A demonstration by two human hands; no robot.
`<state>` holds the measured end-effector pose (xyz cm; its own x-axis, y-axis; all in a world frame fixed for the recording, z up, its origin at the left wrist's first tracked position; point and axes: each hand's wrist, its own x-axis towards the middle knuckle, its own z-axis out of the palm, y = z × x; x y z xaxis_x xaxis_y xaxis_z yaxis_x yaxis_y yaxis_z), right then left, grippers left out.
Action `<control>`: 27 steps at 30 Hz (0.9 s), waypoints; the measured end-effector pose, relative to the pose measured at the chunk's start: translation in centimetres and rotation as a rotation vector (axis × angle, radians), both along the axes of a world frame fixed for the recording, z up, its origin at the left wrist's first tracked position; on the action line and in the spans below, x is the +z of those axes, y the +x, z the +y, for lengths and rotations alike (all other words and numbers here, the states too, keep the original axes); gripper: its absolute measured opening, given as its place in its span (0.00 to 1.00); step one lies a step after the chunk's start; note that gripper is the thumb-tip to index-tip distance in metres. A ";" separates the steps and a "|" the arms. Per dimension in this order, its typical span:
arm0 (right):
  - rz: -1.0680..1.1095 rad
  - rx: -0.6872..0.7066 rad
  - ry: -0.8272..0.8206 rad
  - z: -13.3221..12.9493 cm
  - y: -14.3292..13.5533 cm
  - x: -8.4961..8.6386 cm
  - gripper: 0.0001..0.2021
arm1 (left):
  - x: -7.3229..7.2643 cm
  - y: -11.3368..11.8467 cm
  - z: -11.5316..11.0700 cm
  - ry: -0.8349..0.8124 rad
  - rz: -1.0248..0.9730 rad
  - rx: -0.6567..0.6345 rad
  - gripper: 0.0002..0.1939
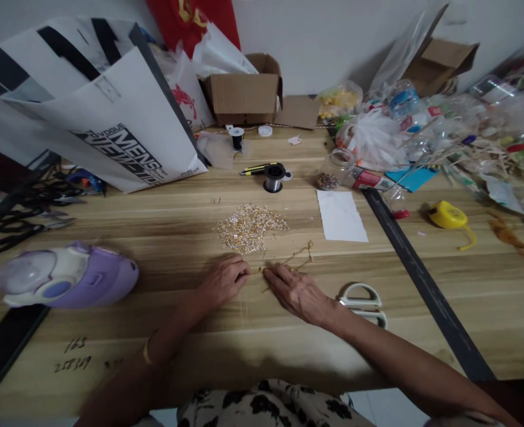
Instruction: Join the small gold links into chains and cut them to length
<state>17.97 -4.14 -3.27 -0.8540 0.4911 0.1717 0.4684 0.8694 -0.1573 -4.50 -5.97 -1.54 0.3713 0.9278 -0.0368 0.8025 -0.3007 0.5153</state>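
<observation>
A thin gold chain lies on the wooden table, with a loop spreading out beyond my right hand. My left hand is closed, its thumb and forefinger pinching near the chain's left end. Just to the right, my right hand has its fingers bent together and pressed on the chain; a short stretch of it shows between the two hands. Fine thread-like lines run down the table below my fingers. Directly behind my hands is a loose pile of small gold and clear beads.
White-handled scissors lie by my right forearm. Behind the beads are a wire spool and a yellow cutter. A white paper, a yellow tape measure, a purple bottle and black scissors lie around.
</observation>
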 end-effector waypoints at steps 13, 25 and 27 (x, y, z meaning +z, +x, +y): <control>0.124 0.057 -0.067 0.7 0.9 -0.5 0.11 | 0.3 -0.9 0.2 -0.056 -0.080 0.033 0.06; 0.144 0.039 -0.076 0.8 0.6 -0.3 0.08 | -1.2 1.7 0.2 0.170 -0.110 -0.053 0.08; 0.146 0.033 -0.075 0.8 0.7 -0.3 0.09 | -1.1 2.1 0.3 0.181 -0.084 -0.083 0.09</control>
<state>18.67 -3.38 -3.57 -0.8385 0.4793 0.2594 0.4071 0.8673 -0.2866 -2.43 -5.71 -2.67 0.4412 0.8826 0.1623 0.7277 -0.4577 0.5108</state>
